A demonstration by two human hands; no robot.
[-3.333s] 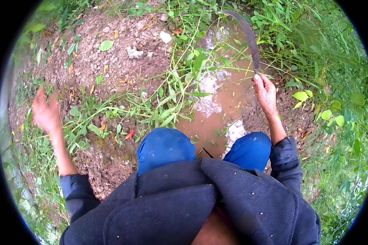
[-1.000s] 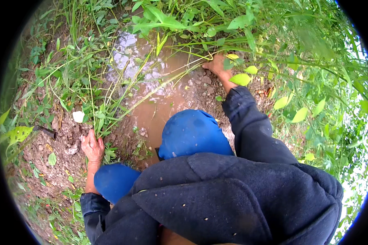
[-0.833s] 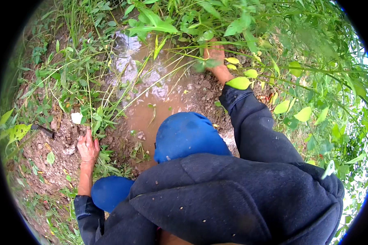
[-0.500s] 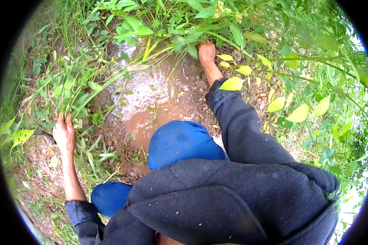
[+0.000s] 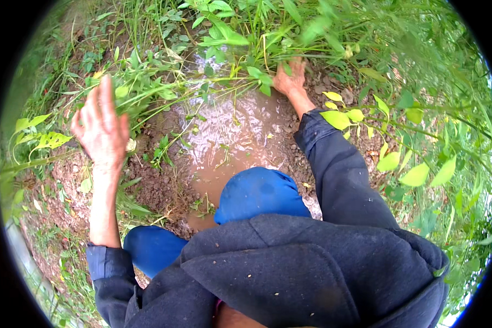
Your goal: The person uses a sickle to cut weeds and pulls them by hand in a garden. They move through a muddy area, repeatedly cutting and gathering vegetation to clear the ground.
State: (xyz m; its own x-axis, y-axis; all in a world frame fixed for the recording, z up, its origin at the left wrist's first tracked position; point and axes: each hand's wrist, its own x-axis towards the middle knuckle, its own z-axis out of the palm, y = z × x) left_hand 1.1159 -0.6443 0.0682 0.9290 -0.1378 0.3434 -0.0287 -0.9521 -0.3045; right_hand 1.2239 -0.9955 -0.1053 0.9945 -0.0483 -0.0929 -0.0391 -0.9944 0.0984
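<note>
My left hand (image 5: 101, 123) is open, its fingers spread and pointing away from me, slightly blurred. Beside its fingers, green weed stems (image 5: 158, 90) lie stretched toward the right over wet soil. At the far side of a muddy puddle (image 5: 229, 128), my right hand (image 5: 290, 81) is closed around the base of leafy weeds (image 5: 273, 49). Leaves and stems cover its fingertips. Brown water with bright reflections fills the puddle between my two hands.
My blue-covered knees (image 5: 262, 194) are at the puddle's near edge. Crumbly brown soil (image 5: 153, 188) borders it on the left. A branch with yellow-green leaves (image 5: 388, 161) hangs across the right side. Dense grass (image 5: 421, 49) stands at the far right.
My left hand has let go of the weeds it gripped, spreading its fingers and moving farther from me. The weeds at the far side have shifted right, and my right hand slightly right too.
</note>
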